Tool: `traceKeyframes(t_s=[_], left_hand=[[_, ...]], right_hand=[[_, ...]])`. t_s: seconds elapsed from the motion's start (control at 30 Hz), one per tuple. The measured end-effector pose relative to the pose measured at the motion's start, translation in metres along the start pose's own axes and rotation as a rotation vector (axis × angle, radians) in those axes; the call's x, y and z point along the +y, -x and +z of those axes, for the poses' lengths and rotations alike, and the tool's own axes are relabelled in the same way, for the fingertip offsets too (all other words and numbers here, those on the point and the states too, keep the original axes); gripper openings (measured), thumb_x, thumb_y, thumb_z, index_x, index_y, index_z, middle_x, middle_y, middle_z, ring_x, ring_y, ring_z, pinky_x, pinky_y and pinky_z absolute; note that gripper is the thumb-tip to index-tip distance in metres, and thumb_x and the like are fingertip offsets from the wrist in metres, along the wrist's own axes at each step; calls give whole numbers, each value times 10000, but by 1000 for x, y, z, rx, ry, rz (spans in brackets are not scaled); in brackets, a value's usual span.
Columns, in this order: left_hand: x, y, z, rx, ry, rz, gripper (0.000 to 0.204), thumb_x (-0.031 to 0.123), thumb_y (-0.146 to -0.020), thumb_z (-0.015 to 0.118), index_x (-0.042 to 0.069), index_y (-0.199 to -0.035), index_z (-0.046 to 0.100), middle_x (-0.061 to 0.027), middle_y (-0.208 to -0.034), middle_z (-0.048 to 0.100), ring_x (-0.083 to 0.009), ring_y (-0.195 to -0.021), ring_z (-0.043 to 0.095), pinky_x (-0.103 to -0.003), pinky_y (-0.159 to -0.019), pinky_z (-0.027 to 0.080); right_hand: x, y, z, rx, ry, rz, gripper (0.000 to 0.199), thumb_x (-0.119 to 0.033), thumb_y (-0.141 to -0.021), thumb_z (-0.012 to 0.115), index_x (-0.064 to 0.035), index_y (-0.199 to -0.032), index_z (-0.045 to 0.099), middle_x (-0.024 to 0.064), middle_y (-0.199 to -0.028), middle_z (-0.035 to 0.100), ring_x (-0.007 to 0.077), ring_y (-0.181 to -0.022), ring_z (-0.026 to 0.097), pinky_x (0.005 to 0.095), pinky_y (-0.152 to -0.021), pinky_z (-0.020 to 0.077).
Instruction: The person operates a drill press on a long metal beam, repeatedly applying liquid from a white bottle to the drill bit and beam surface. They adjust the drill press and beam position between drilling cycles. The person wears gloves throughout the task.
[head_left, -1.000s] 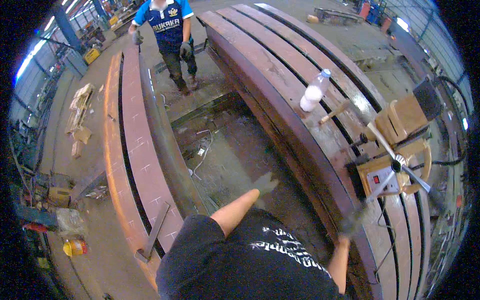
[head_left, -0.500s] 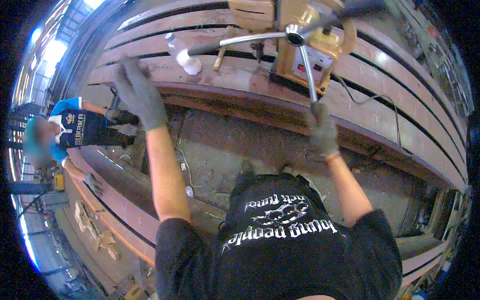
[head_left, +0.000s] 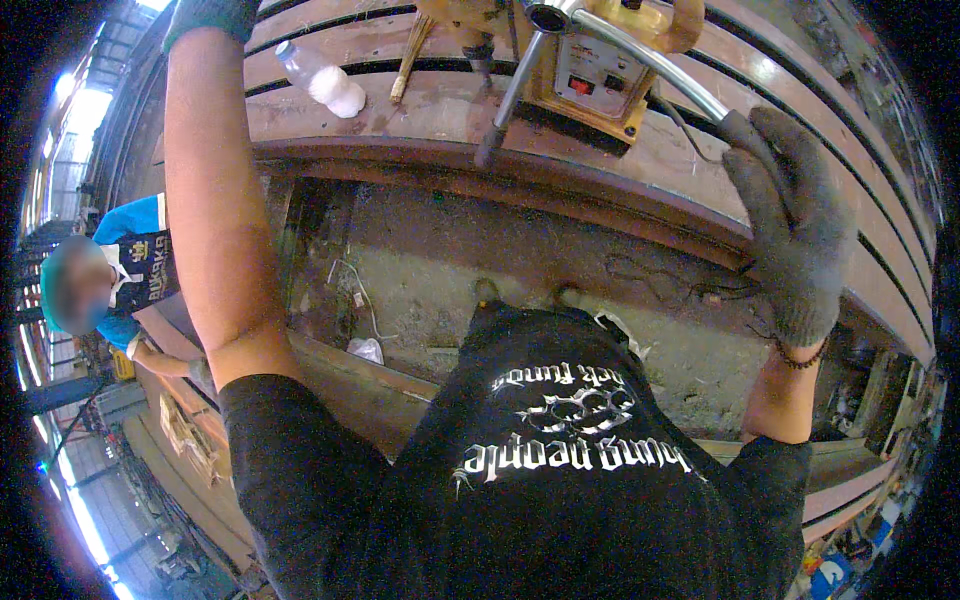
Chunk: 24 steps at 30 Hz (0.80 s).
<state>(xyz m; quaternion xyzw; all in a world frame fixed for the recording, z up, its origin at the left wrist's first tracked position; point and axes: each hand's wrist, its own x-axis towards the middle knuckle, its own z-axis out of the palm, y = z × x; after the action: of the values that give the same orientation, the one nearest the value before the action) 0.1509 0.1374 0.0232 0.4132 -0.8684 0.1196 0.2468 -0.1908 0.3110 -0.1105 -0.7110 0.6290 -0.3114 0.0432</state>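
Right hand, in a dark glove, wraps the dark grip of a chrome spoked handle; glove and grip are near in tone, so the exact finger placement is hard to read. Handle's hub lies at the top edge, in front of a tan machine with a red switch, on a brown slotted steel surface. Left hand, also gloved, is cropped at the top; cannot tell if its fingers are apart or closed. Clear bottle with white contents near it, straw-coloured brush just beside. Co-worker far left.
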Motion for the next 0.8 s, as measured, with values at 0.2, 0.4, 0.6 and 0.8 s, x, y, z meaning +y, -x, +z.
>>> traceKeyframes(t_s=[0.2, 0.4, 0.6, 0.8], left_hand=[[-38, 12, 16, -31, 135, -135, 450, 401, -1038, 580, -24, -1149, 678, -128, -1028, 710, -221, -895, 711, -346, -792, 620], [-62, 24, 23, -28, 225, -221, 423, 378, -1032, 587, -23, -1126, 684, -131, -1017, 716, -227, -903, 706, -353, -806, 600], [-81, 26, 39, -8, 346, -276, 396, 355, -1027, 595, -23, -1103, 690, -133, -1005, 721, -232, -912, 701, -360, -820, 581], [-94, 39, 43, 51, 467, -376, 370, 331, -1022, 602, -22, -1080, 696, -136, -994, 726, -238, -921, 696, -366, -834, 562]], right_hand=[[-4, -8, -9, -67, 34, -40, 333, -84, -990, 675, 10, -1307, 631, 115, -1175, 746, 156, -1074, 682, 299, -960, 524], [-5, -11, -14, -111, -29, 27, 354, -69, -987, 666, 16, -1328, 621, 129, -1205, 736, 166, -1094, 672, 309, -967, 522], [-12, -11, -19, -141, -113, 161, 376, -85, -985, 666, 22, -1342, 612, 139, -1231, 724, 185, -1158, 661, 323, -999, 512], [-27, -15, -27, -185, -251, 273, 424, -79, -970, 676, 24, -1372, 585, 149, -1213, 720, 197, -1189, 658, 326, -1008, 509]])
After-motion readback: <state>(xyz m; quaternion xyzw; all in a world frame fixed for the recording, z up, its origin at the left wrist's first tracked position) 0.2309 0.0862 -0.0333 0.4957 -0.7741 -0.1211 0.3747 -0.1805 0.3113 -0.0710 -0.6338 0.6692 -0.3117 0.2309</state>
